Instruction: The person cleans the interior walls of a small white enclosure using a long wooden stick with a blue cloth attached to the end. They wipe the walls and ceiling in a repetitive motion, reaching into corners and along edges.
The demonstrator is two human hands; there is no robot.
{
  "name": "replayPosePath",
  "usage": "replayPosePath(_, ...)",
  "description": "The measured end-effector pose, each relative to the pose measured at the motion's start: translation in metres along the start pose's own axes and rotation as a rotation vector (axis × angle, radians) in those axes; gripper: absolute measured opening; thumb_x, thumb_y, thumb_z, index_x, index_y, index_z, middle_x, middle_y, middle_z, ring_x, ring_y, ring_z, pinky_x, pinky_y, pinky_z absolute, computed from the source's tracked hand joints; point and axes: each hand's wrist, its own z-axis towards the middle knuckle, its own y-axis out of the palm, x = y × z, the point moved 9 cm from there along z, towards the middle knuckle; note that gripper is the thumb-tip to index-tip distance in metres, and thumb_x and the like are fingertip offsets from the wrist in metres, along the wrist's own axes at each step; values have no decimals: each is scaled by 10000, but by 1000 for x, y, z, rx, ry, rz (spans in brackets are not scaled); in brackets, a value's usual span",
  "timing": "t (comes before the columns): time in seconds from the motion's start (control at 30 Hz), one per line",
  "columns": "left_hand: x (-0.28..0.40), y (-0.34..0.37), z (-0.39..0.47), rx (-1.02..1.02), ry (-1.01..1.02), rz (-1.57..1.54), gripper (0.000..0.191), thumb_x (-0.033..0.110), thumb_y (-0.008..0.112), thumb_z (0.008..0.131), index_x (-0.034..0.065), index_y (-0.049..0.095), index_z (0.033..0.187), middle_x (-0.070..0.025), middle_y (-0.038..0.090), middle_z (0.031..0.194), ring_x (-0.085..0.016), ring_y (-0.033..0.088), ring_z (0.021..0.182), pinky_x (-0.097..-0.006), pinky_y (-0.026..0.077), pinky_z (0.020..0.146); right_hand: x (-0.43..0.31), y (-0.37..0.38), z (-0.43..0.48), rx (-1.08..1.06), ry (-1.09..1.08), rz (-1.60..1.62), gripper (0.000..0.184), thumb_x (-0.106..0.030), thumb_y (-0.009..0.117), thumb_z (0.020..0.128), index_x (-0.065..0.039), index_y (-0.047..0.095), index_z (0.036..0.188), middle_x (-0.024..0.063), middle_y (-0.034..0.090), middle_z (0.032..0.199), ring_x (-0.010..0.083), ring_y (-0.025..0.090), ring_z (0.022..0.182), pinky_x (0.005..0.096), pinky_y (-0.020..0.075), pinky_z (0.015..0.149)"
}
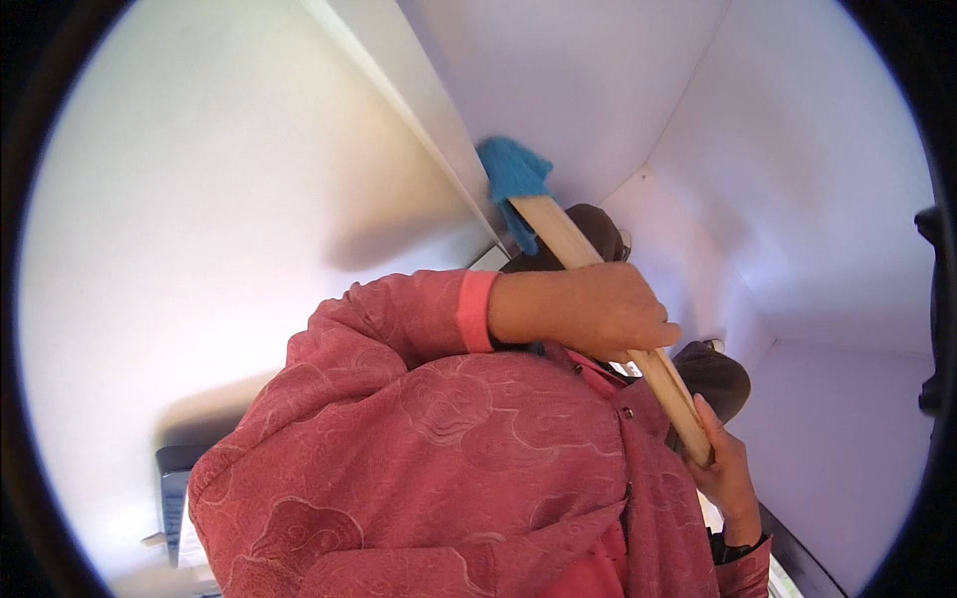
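A flat wooden board (562,232) slants across the front of my body, with a blue cloth (516,170) draped over its far end. My left hand (617,310) wraps around the board near its middle. Lower down, my right hand (719,456) grips its near end, thumb along the wood. The cloth is up against the edge of a pale wall panel (441,119); whether it touches is hard to tell. One flap of the cloth hangs below the board. Part of the board is hidden under my left hand.
White walls (830,187) meet in a corner ahead and to the right. My knees (710,377) in dark trousers show beyond the board. A dark-framed object (173,501) is by the left wall, and a black object (931,314) is at the right rim.
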Motion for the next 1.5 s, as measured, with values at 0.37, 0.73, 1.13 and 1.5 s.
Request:
replayPosePath(0.37,-37,32,31,-117,59,-1,266,226,686,768,123,529,956,-80,626,773,-317,658,765,-435,493,613,83,12,-56,76,220,130,721,-35,783,747,-124,478,1394,149,654,1202,211,648,1067,317,474,925)
replayPosePath(0.73,-109,30,46,109,127,199,200,215,683,753,175,550,897,-37,595,775,-281,616,783,-423,444,707,54,16,-161,494,167,6,362,-168,661,885,-43,624,1222,131,700,995,250,677,869,360,528,738)
replayPosePath(1.13,-35,53,51,268,298,277,163,229,690,717,148,568,789,-44,583,765,-280,594,817,-435,432,751,-6,81,-43,570,268,275,651,35,572,862,-98,400,1476,122,573,1350,168,541,1151,257,414,970)
replayPosePath(1.5,44,81,-79,-107,218,-76,289,386,645,829,123,550,903,-119,649,793,-390,647,746,-509,497,602,-65,127,-230,371,395,-141,593,-47,729,796,-91,553,1361,91,662,1096,224,632,989,322,505,831)
